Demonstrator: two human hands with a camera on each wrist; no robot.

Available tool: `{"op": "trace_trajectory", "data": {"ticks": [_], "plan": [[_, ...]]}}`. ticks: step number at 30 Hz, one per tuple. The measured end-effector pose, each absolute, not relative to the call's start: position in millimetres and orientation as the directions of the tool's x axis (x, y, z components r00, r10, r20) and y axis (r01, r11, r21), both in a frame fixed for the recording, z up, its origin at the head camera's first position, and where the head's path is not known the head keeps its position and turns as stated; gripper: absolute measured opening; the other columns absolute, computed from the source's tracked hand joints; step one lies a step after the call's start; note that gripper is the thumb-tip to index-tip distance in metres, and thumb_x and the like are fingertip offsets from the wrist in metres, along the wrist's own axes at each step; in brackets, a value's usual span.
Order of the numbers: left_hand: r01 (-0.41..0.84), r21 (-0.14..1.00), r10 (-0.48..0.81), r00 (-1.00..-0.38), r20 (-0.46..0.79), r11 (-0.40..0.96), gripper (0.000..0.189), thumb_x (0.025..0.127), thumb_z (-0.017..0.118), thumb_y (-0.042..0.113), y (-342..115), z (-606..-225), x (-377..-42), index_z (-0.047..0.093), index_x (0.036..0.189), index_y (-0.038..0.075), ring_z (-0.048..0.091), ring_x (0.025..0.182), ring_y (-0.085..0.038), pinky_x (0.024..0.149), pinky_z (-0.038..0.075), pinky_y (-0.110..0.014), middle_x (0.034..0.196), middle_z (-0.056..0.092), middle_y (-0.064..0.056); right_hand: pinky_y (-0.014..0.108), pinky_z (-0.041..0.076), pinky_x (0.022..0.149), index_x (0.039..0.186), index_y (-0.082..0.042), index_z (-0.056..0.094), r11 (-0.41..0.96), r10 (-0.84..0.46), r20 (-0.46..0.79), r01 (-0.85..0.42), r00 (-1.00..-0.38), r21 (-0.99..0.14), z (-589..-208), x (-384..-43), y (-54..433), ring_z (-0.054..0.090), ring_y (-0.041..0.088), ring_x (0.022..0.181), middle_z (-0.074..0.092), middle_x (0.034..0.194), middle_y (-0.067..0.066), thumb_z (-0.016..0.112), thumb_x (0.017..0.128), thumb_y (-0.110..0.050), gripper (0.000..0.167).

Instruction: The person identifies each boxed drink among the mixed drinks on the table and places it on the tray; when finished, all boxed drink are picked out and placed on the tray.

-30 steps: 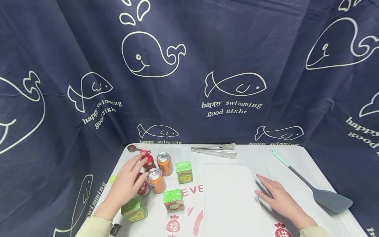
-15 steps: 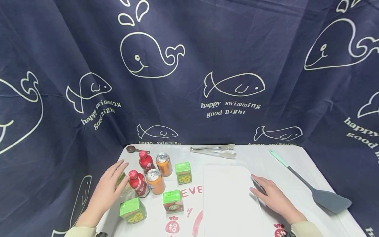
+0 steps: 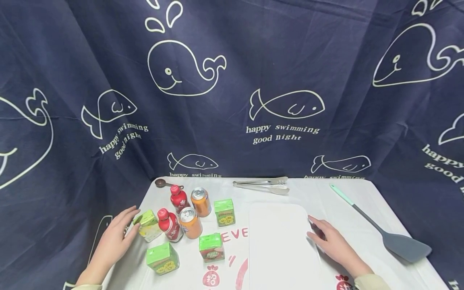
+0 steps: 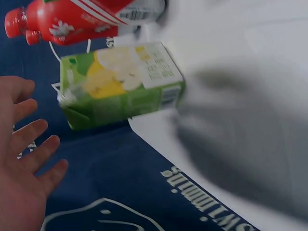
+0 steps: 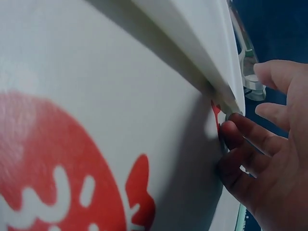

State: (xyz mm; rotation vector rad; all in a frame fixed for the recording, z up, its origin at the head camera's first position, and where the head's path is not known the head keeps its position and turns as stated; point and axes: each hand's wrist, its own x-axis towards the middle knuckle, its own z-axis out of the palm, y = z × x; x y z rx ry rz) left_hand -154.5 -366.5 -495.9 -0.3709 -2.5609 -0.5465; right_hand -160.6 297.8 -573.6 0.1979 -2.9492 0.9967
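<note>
My left hand (image 3: 113, 238) is beside a green-and-yellow juice carton (image 3: 148, 227) at the table's left edge. Its fingers are spread and relaxed; the left wrist view shows a gap between them and the carton. Just right of the carton, a red bottle (image 3: 171, 227) stands upright. Across the table, the fingertips of my right hand (image 3: 335, 243) are right at the right edge of a white board (image 3: 280, 245) with rounded corners. In the right wrist view, these fingers (image 5: 257, 130) are loosely bent along the board's raised edge, not wrapped round it.
Another red bottle (image 3: 179, 198), two orange cans (image 3: 192, 225) and several green boxes (image 3: 212, 247) stand at left. Metal tongs (image 3: 262, 185) and a brown measuring spoon (image 3: 161, 183) lie at the back. A grey spatula (image 3: 402, 243) lies at right. A navy curtain (image 3: 232, 121) surrounds the table.
My left hand has drawn back leftward and toward me from over the red bottles, uncovering them and the left carton. My right hand has shifted slightly left, to the board's edge.
</note>
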Motion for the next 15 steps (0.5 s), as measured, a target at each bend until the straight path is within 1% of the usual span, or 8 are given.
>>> {"op": "trace_trajectory", "data": {"ticks": [5, 8, 9, 11, 12, 14, 15], "plan": [[0.325, 0.354, 0.129, -0.869, 0.477, 0.877, 0.039, 0.096, 0.074, 0.012, -373.8, -502.2, -153.4, 0.065, 0.133, 0.001, 0.055, 0.127, -0.047, 0.090, 0.048, -0.063, 0.142, 0.059, -0.020, 0.046, 0.059, 0.092, 0.150, 0.002, 0.051, 0.781, -0.097, 0.061, -0.114, -0.993, -0.614, -574.7, -158.8, 296.5, 0.062, 0.018, 0.101, 0.065, 0.125, 0.012, 0.073, 0.100, -0.031, 0.064], [0.311, 0.388, 0.112, -0.883, 0.457, 0.868, 0.039, 0.098, 0.073, 0.016, -376.7, -505.8, -153.0, 0.065, 0.134, 0.001, 0.055, 0.127, -0.048, 0.092, 0.048, -0.064, 0.143, 0.058, -0.020, 0.039, 0.060, 0.087, 0.149, 0.003, 0.052, 0.779, -0.081, 0.049, -0.094, -0.996, -0.620, -575.2, -157.7, 295.6, 0.060, 0.015, 0.097, 0.066, 0.124, 0.011, 0.073, 0.099, -0.028, 0.063], [0.308, 0.397, 0.108, -0.885, 0.452, 0.864, 0.039, 0.099, 0.073, 0.017, -377.6, -507.1, -152.9, 0.065, 0.134, 0.002, 0.055, 0.127, -0.047, 0.095, 0.048, -0.063, 0.143, 0.059, -0.020, 0.037, 0.059, 0.085, 0.149, 0.003, 0.052, 0.777, -0.076, 0.045, -0.087, -0.996, -0.623, -575.3, -157.7, 295.4, 0.059, 0.014, 0.095, 0.066, 0.124, 0.011, 0.073, 0.099, -0.028, 0.062], [0.303, 0.414, 0.099, -0.889, 0.447, 0.858, 0.039, 0.099, 0.073, 0.018, -379.6, -509.9, -152.7, 0.065, 0.134, 0.003, 0.055, 0.128, -0.047, 0.108, 0.046, -0.052, 0.143, 0.059, -0.019, 0.033, 0.059, 0.082, 0.148, 0.003, 0.052, 0.770, -0.062, 0.038, -0.072, -0.997, -0.634, -575.3, -157.2, 294.9, 0.058, 0.014, 0.093, 0.066, 0.125, 0.012, 0.073, 0.098, -0.025, 0.061], [0.304, 0.421, 0.096, -0.889, 0.447, 0.855, 0.039, 0.099, 0.073, 0.018, -380.4, -511.6, -152.6, 0.066, 0.134, 0.003, 0.055, 0.128, -0.047, 0.113, 0.044, -0.042, 0.143, 0.059, -0.018, 0.031, 0.058, 0.080, 0.148, 0.003, 0.052, 0.765, -0.058, 0.032, -0.065, -0.998, -0.641, -575.3, -156.9, 294.6, 0.057, 0.014, 0.092, 0.066, 0.125, 0.013, 0.073, 0.098, -0.025, 0.061], [0.309, 0.429, 0.095, -0.887, 0.451, 0.849, 0.039, 0.099, 0.074, 0.019, -381.7, -514.7, -152.7, 0.066, 0.134, 0.003, 0.056, 0.126, -0.046, 0.113, 0.043, -0.035, 0.142, 0.060, -0.019, 0.029, 0.057, 0.077, 0.148, 0.004, 0.053, 0.754, -0.049, 0.024, -0.052, -0.999, -0.655, -575.3, -156.3, 294.4, 0.056, 0.013, 0.089, 0.066, 0.126, 0.013, 0.073, 0.098, -0.023, 0.060], [0.311, 0.432, 0.095, -0.887, 0.452, 0.847, 0.039, 0.098, 0.074, 0.019, -382.2, -516.2, -152.9, 0.066, 0.134, 0.004, 0.056, 0.125, -0.046, 0.113, 0.039, -0.024, 0.141, 0.061, -0.018, 0.028, 0.056, 0.076, 0.148, 0.003, 0.053, 0.747, -0.044, 0.021, -0.047, -0.999, -0.663, -575.2, -156.0, 294.3, 0.055, 0.013, 0.088, 0.066, 0.127, 0.014, 0.073, 0.098, -0.022, 0.059]]}}
